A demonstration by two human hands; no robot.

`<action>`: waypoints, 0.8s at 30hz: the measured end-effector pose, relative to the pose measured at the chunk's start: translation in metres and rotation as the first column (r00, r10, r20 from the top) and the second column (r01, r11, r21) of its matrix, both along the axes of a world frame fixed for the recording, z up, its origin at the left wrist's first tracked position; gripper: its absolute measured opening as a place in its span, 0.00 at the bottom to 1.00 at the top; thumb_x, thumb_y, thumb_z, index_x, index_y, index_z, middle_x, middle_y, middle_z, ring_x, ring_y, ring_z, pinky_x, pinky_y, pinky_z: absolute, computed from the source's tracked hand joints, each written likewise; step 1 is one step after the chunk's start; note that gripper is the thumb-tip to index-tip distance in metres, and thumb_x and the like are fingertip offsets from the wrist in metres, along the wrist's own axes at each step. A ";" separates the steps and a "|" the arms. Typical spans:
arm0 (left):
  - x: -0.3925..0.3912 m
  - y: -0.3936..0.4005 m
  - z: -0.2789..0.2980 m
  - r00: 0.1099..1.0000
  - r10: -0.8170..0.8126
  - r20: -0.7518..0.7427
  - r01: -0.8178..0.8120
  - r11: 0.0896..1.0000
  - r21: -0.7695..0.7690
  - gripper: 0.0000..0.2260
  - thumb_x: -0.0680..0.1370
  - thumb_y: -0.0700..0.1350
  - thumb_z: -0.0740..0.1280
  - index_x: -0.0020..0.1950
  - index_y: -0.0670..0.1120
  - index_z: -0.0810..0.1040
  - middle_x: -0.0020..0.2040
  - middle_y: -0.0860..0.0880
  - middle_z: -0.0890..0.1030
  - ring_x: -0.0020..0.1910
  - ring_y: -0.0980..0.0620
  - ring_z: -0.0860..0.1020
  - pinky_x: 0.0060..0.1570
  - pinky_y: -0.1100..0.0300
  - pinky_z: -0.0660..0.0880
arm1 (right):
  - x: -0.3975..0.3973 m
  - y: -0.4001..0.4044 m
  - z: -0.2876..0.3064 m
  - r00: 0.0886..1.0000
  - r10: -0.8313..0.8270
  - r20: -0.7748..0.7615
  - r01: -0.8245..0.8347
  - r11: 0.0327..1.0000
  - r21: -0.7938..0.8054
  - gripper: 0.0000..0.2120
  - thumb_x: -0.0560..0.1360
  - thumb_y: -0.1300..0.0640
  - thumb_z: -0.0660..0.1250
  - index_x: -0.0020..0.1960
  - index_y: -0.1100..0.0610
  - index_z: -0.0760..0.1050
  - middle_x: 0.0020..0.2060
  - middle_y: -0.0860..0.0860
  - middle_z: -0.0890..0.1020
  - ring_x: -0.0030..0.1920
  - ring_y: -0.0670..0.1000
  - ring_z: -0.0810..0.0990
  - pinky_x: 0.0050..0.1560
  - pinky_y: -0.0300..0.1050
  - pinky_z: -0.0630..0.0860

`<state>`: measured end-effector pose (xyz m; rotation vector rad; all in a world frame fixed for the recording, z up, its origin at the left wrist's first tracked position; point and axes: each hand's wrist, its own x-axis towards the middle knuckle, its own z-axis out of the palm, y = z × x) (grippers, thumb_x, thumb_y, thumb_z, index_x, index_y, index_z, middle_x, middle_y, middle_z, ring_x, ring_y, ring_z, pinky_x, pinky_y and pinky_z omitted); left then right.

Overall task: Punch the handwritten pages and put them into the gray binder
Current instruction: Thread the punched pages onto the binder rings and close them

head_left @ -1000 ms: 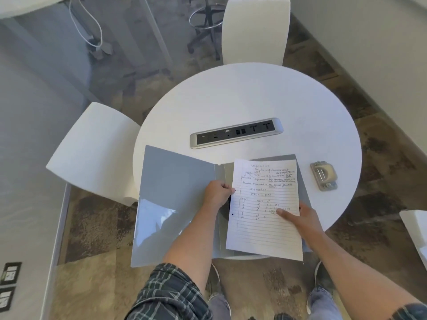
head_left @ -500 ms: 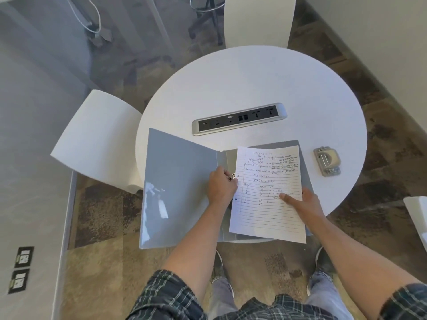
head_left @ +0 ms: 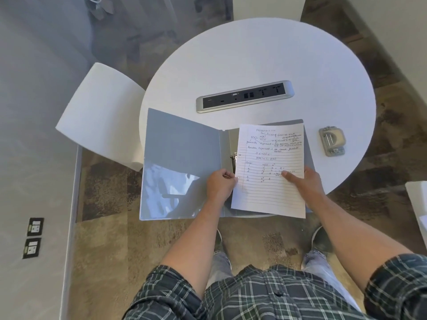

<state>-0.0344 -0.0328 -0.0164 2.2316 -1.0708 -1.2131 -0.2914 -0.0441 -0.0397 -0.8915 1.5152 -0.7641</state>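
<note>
The gray binder lies open at the near edge of the round white table, its left cover hanging past the rim. The handwritten pages lie over the binder's right half, left edge at the metal rings. My left hand is at the lower ring, fingers curled against the pages' left edge. My right hand holds the pages at their right edge, thumb on top. A gray hole punch sits on the table to the right of the binder.
A silver power strip is set into the table's middle. White chairs stand at the left and at the far side. Another white surface shows at the right edge. Patterned carpet lies below.
The view has tipped down and closer. My left hand has shifted slightly down along the rings at the pages' left edge. My right hand keeps its hold on the pages.
</note>
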 end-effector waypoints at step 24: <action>-0.003 -0.015 -0.013 0.968 0.131 -0.216 -0.090 0.977 0.191 0.09 0.76 0.39 0.74 0.37 0.46 0.78 0.41 0.48 0.82 0.42 0.49 0.77 0.42 0.59 0.73 | -0.013 0.004 -0.001 0.979 -0.122 0.160 0.113 0.991 0.067 0.13 0.74 0.56 0.78 0.57 0.52 0.81 0.48 0.44 0.88 0.45 0.47 0.88 0.42 0.40 0.82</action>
